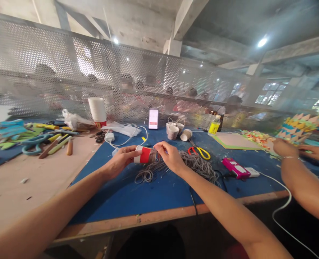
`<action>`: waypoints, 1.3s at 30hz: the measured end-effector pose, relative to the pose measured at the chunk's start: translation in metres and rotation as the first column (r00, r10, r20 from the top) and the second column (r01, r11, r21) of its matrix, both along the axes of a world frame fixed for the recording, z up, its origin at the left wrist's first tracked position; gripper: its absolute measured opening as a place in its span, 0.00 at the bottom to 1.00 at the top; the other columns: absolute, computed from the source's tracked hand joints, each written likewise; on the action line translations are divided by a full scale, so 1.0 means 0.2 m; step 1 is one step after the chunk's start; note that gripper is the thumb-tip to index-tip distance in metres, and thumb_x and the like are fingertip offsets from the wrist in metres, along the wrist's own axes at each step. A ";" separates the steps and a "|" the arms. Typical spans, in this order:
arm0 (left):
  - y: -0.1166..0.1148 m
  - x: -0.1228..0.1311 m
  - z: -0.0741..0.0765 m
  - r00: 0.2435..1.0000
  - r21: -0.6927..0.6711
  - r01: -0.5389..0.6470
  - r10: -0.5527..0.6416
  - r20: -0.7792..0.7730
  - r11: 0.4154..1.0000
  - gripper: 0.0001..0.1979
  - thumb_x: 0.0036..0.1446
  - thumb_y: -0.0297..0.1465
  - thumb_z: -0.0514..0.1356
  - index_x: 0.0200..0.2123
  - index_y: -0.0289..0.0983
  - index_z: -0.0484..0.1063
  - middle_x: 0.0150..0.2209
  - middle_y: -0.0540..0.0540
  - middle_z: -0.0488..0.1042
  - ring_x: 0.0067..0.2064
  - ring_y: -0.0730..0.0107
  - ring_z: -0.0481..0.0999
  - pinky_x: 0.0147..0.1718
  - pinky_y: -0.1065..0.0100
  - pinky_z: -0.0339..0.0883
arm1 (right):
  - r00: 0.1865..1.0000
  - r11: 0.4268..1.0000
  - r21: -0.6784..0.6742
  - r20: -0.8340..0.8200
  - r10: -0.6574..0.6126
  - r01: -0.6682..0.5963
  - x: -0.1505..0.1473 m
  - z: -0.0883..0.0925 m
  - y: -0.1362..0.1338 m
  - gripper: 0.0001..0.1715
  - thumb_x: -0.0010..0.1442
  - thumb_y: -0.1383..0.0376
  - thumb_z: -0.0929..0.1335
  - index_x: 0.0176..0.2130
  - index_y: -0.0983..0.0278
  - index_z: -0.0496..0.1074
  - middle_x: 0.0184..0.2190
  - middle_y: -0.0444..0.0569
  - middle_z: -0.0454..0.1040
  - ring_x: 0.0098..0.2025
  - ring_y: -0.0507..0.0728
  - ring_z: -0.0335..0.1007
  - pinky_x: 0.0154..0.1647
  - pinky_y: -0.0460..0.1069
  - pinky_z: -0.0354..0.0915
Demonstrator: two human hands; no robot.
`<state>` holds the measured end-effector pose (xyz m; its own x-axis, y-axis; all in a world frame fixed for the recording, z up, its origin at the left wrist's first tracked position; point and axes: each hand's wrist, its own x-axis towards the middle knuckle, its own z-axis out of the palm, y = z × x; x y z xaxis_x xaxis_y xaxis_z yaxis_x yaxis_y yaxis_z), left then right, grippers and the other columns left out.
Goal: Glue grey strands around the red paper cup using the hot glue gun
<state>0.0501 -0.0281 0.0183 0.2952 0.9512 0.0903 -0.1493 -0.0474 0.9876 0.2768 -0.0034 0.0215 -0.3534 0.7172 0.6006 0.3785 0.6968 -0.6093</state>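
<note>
My left hand [124, 159] is closed around a red and white paper cup [145, 155], which lies on its side in the air just above the table. Grey-brown cord appears to be wound about the cup's right end. Close to that end, my right hand [168, 154] has its fingers pinched together on what looks like a strand of the grey cord; the strand itself is hard to make out. Beneath and right of the hands lies a loose heap of grey cord [199, 166]. Yellow-and-red handled scissors [202, 152] rest behind the heap.
Several cord-wrapped cups [172, 131] and a phone [153, 119] stand at the back. A paper-cup stack [97, 110] is behind left, tools [54, 144] farther left. At right are a yellow bottle [214, 125], a magenta box [235, 168], a white cable and another person's hands [286, 149].
</note>
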 end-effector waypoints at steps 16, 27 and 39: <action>0.02 -0.01 -0.02 0.998 0.041 -0.070 0.069 0.010 0.997 0.10 0.54 0.36 0.69 0.38 0.37 0.81 0.36 0.45 0.81 0.36 0.67 0.77 0.39 0.69 0.68 | 0.997 0.997 0.064 0.065 0.036 -0.040 -0.01 -0.06 0.04 0.23 0.60 0.54 0.73 0.52 0.59 0.71 0.49 0.50 0.74 0.49 0.56 0.73 0.55 0.53 0.68; 0.07 -0.04 -0.06 0.988 0.059 -0.149 0.146 0.055 0.987 0.09 0.52 0.35 0.71 0.36 0.37 0.82 0.38 0.43 0.82 0.37 0.65 0.77 0.40 0.68 0.69 | 0.865 0.926 0.206 0.338 -0.370 0.316 0.14 -0.05 0.17 0.12 0.68 0.60 0.67 0.48 0.64 0.73 0.45 0.53 0.75 0.47 0.58 0.73 0.51 0.52 0.66; 0.06 -0.04 -0.03 0.963 0.048 -0.248 0.240 0.123 0.968 0.08 0.48 0.36 0.72 0.27 0.38 0.80 0.32 0.46 0.80 0.34 0.68 0.76 0.37 0.69 0.69 | 0.644 0.875 0.259 0.598 -0.478 0.409 0.10 -0.12 0.17 0.20 0.70 0.63 0.63 0.59 0.67 0.64 0.53 0.60 0.72 0.50 0.62 0.73 0.49 0.53 0.67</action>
<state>0.0416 -0.0164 0.0121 0.0389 0.9844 0.1714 -0.2385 -0.1575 0.9583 0.2966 0.0301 -0.0015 -0.3227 0.8429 0.4306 0.9227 0.3815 -0.0553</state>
